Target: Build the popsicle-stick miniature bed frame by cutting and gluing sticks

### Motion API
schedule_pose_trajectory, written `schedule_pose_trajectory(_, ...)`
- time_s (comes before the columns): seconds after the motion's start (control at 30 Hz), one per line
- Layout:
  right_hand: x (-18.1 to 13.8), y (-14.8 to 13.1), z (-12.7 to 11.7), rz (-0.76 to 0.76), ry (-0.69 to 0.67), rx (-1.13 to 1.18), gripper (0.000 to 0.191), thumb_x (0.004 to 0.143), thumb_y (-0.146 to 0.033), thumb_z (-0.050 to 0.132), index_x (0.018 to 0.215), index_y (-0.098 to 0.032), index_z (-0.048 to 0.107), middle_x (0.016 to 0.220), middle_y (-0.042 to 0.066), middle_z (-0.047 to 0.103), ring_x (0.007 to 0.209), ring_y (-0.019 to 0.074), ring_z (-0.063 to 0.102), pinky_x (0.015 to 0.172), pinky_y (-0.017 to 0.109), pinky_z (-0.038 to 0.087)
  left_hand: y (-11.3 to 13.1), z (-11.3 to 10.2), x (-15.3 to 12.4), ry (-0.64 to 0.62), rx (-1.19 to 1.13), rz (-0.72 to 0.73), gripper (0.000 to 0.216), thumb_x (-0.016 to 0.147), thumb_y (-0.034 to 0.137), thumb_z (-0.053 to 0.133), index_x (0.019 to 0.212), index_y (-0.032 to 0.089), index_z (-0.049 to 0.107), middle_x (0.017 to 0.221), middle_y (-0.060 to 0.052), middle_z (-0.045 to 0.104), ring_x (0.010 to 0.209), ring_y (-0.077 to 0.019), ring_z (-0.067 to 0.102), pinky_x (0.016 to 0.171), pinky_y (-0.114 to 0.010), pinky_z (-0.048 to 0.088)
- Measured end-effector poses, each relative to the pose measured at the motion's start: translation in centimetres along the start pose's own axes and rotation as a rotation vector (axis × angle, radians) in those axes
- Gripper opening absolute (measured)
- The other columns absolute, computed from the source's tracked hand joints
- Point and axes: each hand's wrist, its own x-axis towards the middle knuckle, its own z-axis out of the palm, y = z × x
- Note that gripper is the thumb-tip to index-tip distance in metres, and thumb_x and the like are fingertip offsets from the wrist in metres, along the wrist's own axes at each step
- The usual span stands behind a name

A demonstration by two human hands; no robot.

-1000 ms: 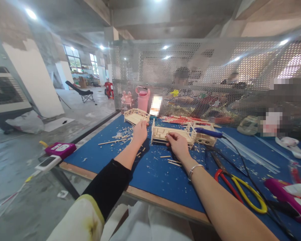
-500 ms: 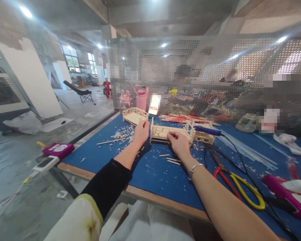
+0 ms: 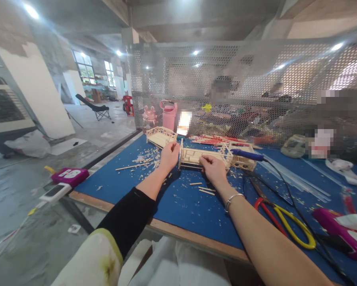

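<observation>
While the right hand point(image 3: 215, 170) pinches its fingers at the front of the middle wooden frame point(image 3: 193, 157), the left hand point(image 3: 168, 157) curls beside its left end; whether either grips anything, I cannot tell. Past loose sticks point(image 3: 207, 192), blue counter point(image 3: 190, 214) reaches its near edge; the left hand covers part of the left wooden frame point(image 3: 159, 139).

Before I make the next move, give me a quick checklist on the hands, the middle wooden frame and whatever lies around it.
1. Middle wooden frame upright on the blue tabletop: ok.
2. Right hand at that frame's front side: ok; whether its fingers grip a piece: cannot tell.
3. Left hand holding something: cannot tell; its fingertips are bunched near the frame's left end.
4. Tabletop free of loose bits: not ok; wood scraps and short sticks lie there.
5. Blue-handled tool apart from both hands: ok; whether it is hot: cannot tell.
</observation>
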Motion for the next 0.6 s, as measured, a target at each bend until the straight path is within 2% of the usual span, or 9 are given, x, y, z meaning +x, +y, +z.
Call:
schedule_pose_trajectory(0.2, 0.0, 0.1, 0.0, -0.007, 0.005, -0.007, 0.029, 0.066, -0.041, 0.053, 0.074, -0.017, 0.068, 0.056, 0.0, 0.063, 0.039, 0.0126, 0.051, 0.046, 0.026, 0.04, -0.2, 0.1, 0.1, -0.021, -0.014, -0.003, 0.015, 0.079, 0.023, 0.045, 0.082, 0.015, 0.058, 0.072, -0.002, 0.06, 0.069, -0.0136, 0.054, 0.069, -0.025, 0.042)
schedule_pose_trajectory(0.23, 0.0, 0.1, 0.0, -0.008, 0.006, -0.006, 0.029, 0.066, -0.041, 0.053, 0.074, -0.017, 0.067, 0.056, 0.0, 0.063, 0.039, 0.0125, 0.051, 0.045, 0.026, 0.04, -0.2, 0.1, 0.0, -0.007, -0.004, 0.023, 0.016, 0.077, 0.02, 0.047, 0.087, 0.014, 0.058, 0.079, -0.004, 0.061, 0.075, -0.0148, 0.055, 0.073, -0.026, 0.043)
schedule_pose_trajectory(0.3, 0.0, 0.1, 0.1, -0.007, 0.005, -0.003, 0.029, 0.066, -0.041, 0.053, 0.073, -0.017, 0.067, 0.055, 0.0, 0.062, 0.039, 0.0125, 0.051, 0.045, 0.026, 0.04, -0.1, 0.1, -0.3, 0.059, 0.046, 0.132, 0.034, 0.07, 0.016, 0.052, 0.104, 0.012, 0.053, 0.1, -0.01, 0.06, 0.095, -0.0194, 0.054, 0.087, -0.032, 0.041)
schedule_pose_trajectory(0.37, 0.0, 0.2, 0.1, -0.004, 0.003, 0.002, 0.029, 0.066, -0.04, 0.053, 0.073, -0.016, 0.067, 0.054, 0.0, 0.062, 0.038, 0.0124, 0.051, 0.045, 0.025, 0.04, 0.2, 0.3, -0.9, 0.127, 0.126, 0.267, 0.058, 0.064, 0.015, 0.057, 0.12, 0.011, 0.043, 0.123, -0.015, 0.048, 0.117, -0.0253, 0.042, 0.101, -0.039, 0.031)
schedule_pose_trajectory(0.43, 0.0, 0.2, 0.1, -0.001, -0.003, 0.009, 0.029, 0.066, -0.04, 0.053, 0.074, -0.016, 0.067, 0.053, 0.0, 0.061, 0.038, 0.0124, 0.05, 0.044, 0.025, 0.04, 0.7, 0.7, -1.7, 0.132, 0.21, 0.342, 0.075, 0.061, 0.017, 0.06, 0.13, 0.013, 0.032, 0.138, -0.017, 0.032, 0.13, -0.0303, 0.025, 0.108, -0.046, 0.018)
schedule_pose_trajectory(0.5, 0.0, 0.2, 0.1, 0.002, -0.007, 0.016, 0.03, 0.066, -0.041, 0.052, 0.075, -0.016, 0.066, 0.054, 0.0, 0.062, 0.038, 0.0125, 0.05, 0.043, 0.025, 0.039, 1.2, 1.4, -2.5, 0.103, 0.284, 0.34, 0.084, 0.06, 0.022, 0.063, 0.135, 0.018, 0.024, 0.145, -0.015, 0.02, 0.134, -0.034, 0.013, 0.108, -0.052, 0.01)
schedule_pose_trajectory(0.6, 0.1, 0.3, 0.2, 0.006, -0.003, 0.026, 0.031, 0.066, -0.041, 0.052, 0.076, -0.015, 0.066, 0.054, 0.0, 0.062, 0.038, 0.0127, 0.05, 0.042, 0.025, 0.039, 1.7, 2.3, -3.2, 0.087, 0.361, 0.305, 0.089, 0.062, 0.031, 0.065, 0.137, 0.021, 0.018, 0.147, -0.014, 0.013, 0.136, -0.0352, 0.005, 0.106, -0.058, 0.004)
